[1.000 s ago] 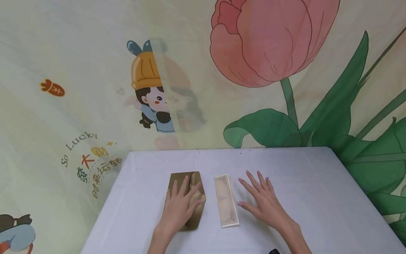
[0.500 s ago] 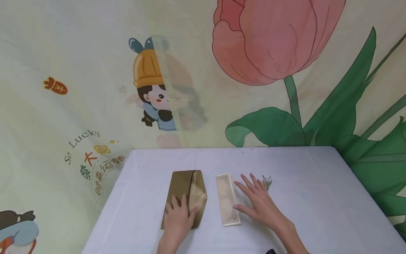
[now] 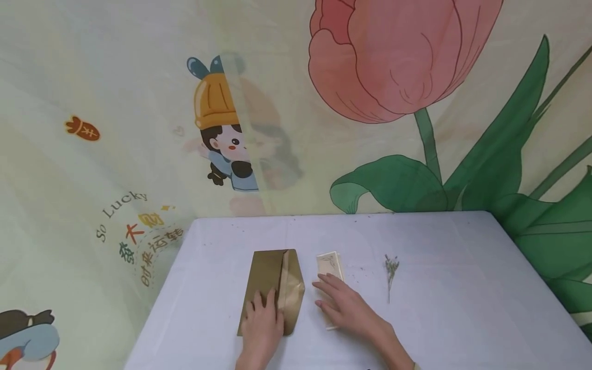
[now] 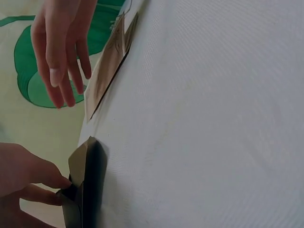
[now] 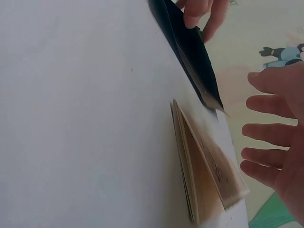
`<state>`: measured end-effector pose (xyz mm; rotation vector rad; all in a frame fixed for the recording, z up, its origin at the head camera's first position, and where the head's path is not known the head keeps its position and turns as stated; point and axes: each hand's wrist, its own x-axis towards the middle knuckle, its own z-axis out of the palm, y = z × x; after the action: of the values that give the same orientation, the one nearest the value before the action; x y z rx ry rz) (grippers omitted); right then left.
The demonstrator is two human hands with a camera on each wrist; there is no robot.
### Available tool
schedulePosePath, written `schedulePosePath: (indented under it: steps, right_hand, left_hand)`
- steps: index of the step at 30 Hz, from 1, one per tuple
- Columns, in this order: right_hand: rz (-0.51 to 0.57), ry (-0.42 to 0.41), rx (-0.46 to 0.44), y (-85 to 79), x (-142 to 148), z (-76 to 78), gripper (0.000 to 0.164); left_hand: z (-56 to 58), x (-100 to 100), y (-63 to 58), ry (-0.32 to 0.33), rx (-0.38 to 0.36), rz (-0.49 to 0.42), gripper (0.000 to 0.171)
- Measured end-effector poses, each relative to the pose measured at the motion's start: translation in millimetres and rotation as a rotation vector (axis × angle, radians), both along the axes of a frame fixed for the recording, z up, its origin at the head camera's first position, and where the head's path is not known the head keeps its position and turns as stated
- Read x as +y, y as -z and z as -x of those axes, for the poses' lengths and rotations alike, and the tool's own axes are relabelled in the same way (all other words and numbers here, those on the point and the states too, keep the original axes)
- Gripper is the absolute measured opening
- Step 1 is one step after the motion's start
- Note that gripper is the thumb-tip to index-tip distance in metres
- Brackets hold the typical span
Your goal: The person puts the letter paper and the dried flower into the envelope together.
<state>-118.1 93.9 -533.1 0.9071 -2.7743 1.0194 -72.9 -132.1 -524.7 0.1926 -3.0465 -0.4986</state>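
Observation:
A gold-brown envelope lies on the white-covered table with its flap side to the right. My left hand is at its near part; in the left wrist view the thumb and a finger pinch the edge of the envelope at its opening, which gapes dark. Beside it is a folded cream card with a scroll pattern. My right hand hovers above this card, fingers spread and apart from it, hiding most of it in the head view. The right wrist view shows the card standing partly unfolded in layers.
A small dried flower sprig lies to the right of the right hand. The white tablecloth runs back to a printed fabric backdrop with a tulip and cartoon figures. Small dark specks dot the cloth.
My right hand has moved left over the card, uncovering the dried flower sprig. My left hand has drawn back from the middle of the envelope to its near part.

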Motion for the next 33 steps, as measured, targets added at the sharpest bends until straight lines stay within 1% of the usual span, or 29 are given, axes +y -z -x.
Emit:
schedulePosePath:
  steps: [4,8,12,15,18,22,25,29,31,33]
  right_hand:
    - [-0.019,-0.029,-0.028,0.9,-14.7,3.8,0.039]
    - [-0.057,-0.062,-0.020,3.2,-28.7,7.3,0.036]
    - [-0.103,-0.081,-0.006,6.2,-43.2,8.3,0.036]
    - [-0.131,-0.089,-0.003,8.4,-53.3,7.4,0.037]
    - [-0.151,-0.101,0.019,11.0,-61.7,5.9,0.038]
    - [-0.175,-0.104,0.067,16.0,-69.6,3.8,0.035]
    - [-0.183,-0.105,0.092,19.5,-71.1,4.5,0.034]
    - [-0.174,-0.117,0.110,22.7,-71.4,5.5,0.034]
    - [-0.172,-0.120,0.118,23.5,-71.7,5.1,0.034]
    - [-0.165,-0.126,0.129,23.6,-71.6,3.7,0.032]
  left_hand:
    - [0.5,-0.7,2.7,-0.011,0.005,0.005,0.051]
    - [4.2,0.3,2.7,-0.008,0.014,0.017,0.052]
    - [7.0,1.0,1.2,-0.003,-0.013,0.013,0.052]
    - [6.8,0.6,0.9,-0.010,-0.038,0.006,0.052]
    - [5.4,-1.1,0.9,-0.025,-0.054,0.001,0.051]
    - [3.4,-4.4,1.6,-0.027,-0.042,-0.002,0.051]
    - [3.7,-5.3,1.4,0.005,-0.025,0.013,0.054]
    - [1.7,-8.7,-1.4,0.084,0.012,0.064,0.055]
    - [0.4,-11.2,-3.2,0.116,0.023,0.082,0.049]
    - [-0.6,-13.5,-4.6,0.128,0.016,0.087,0.041]
